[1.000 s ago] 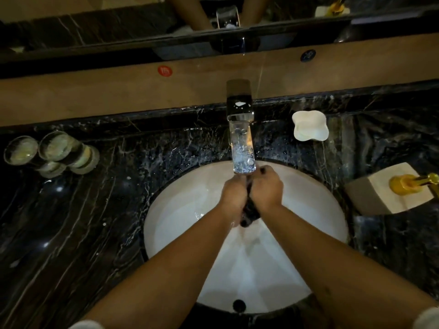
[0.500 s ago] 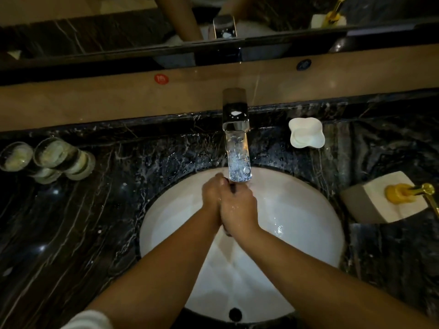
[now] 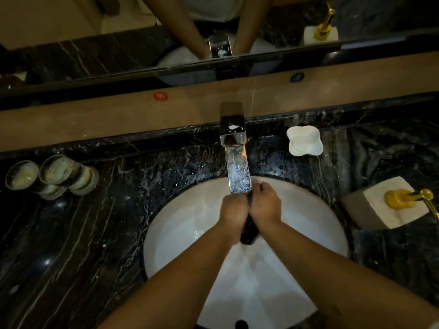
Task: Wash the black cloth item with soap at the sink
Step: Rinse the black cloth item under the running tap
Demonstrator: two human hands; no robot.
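Over the white oval sink (image 3: 180, 233), my left hand (image 3: 231, 216) and my right hand (image 3: 264, 206) press together around the black cloth item (image 3: 249, 230). Both hands grip it, knuckles up, just below the faucet spout. A dark bunch of the cloth hangs out beneath the hands, and most of it is hidden between the palms. The chrome faucet (image 3: 234, 143) runs water down onto the hands. A white bar of soap lies in a white soap dish (image 3: 304, 141) on the counter, right of the faucet.
Black marble counter (image 3: 71, 233) surrounds the basin and is wet with splashes. Upturned glasses (image 3: 51, 176) stand at the left. A white dispenser with a gold pump (image 3: 394, 201) sits at the right. A mirror runs behind.
The hands slid left and overlapped half a second ago, then came back side by side under the spout. More of the black cloth shows below them now.
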